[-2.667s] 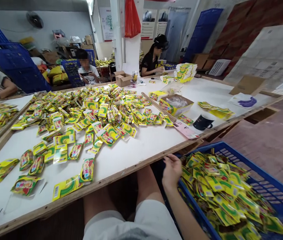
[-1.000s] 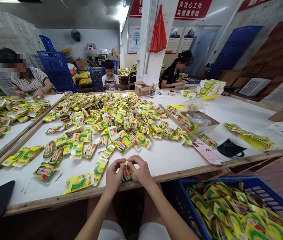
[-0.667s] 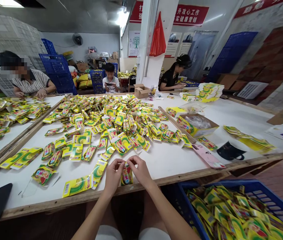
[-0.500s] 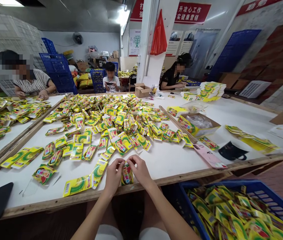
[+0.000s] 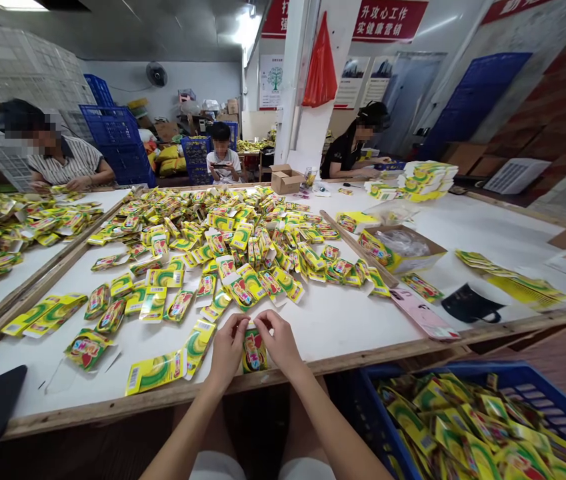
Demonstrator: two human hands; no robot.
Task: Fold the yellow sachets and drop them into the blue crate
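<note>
Between my hands, at the table's front edge, a small yellow and green printed carton [image 5: 254, 351] stands with its printed face toward me. My left hand [image 5: 230, 347] pinches its top left corner with thumb and forefinger. At the top right corner, my right hand [image 5: 277, 339] pinches the carton in the same way. The fingertips almost meet over its top end, so the flap there is mostly hidden. Just left of my left hand lie flat cartons [image 5: 155, 373] with open white flaps. Behind my hands spreads a heap of similar cartons [image 5: 243, 233].
At lower right is a blue basket [image 5: 377, 400] full of cartons. A black mug [image 5: 470, 303], a pink printed card [image 5: 423, 312] and an open box [image 5: 423, 260] of clear plastic sit right. Wooden strips [image 5: 57, 273] divide the white table. Other people sit across and left.
My hands keep their pinch on the carton, with barely any shift. The view has turned slightly. Across the table, the person at right has reached farther right.
</note>
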